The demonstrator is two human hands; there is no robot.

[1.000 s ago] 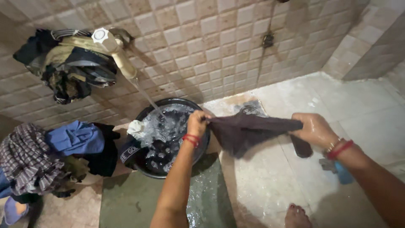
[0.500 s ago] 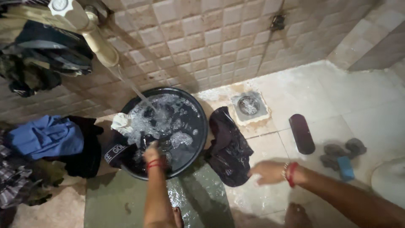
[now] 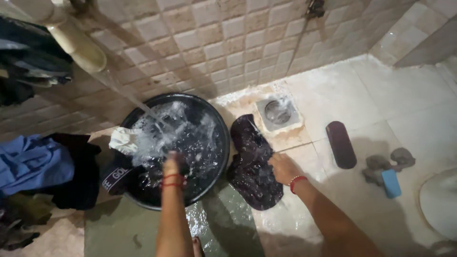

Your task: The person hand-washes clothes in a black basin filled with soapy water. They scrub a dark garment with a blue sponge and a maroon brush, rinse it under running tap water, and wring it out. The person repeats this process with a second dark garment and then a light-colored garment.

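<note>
Since half a second ago, the right hand (image 3: 282, 166) has slid left across the wet floor (image 3: 362, 95) and now lies flat, fingers spread, on the dark garment (image 3: 252, 162), which is heaped just beside the black tub (image 3: 216, 123) and reaches up to the edge of the square drain (image 3: 278, 112). Down in the tub's frothing water goes the left hand (image 3: 170, 164), too blurred to tell its grip, while a stream from the tap (image 3: 76, 45) lands near the rim where a white cloth (image 3: 121, 140) hangs. Rightward, open tile separates the garment from the dark brush (image 3: 341, 144) and the blue block (image 3: 391, 182).
</note>
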